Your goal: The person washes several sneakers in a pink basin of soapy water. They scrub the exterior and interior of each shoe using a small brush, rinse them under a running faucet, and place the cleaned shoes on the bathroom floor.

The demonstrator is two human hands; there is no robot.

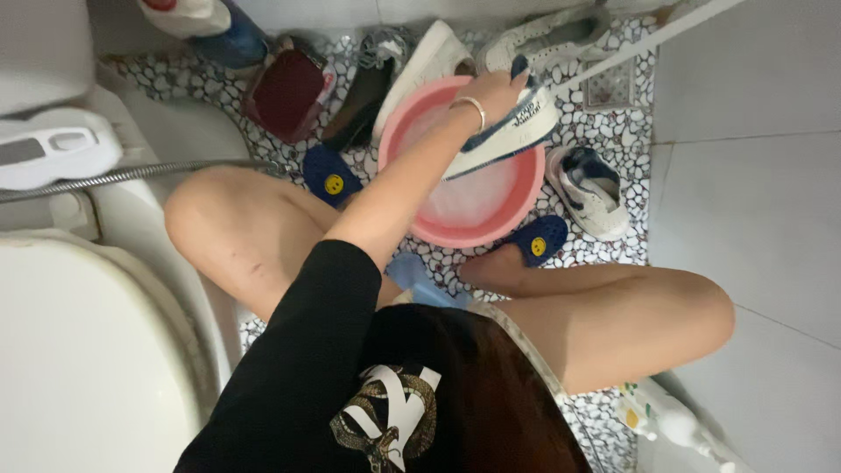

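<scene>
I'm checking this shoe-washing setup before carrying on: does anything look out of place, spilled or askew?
Nothing looks spilled or broken. The left hand holds a white and navy sneaker tilted over the pink basin of water. Its mate lies on the pebble floor beside the basin. More shoes are crowded loosely behind it. The right hand is not visible.

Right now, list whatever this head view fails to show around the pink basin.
- Right hand: not in view.
- Left hand fingers: hidden behind the white and navy sneaker it grips.
- Round pink plastic basin: far rim covered by that sneaker and forearm.
- White low-top shoes: cut by the top edge.
</scene>
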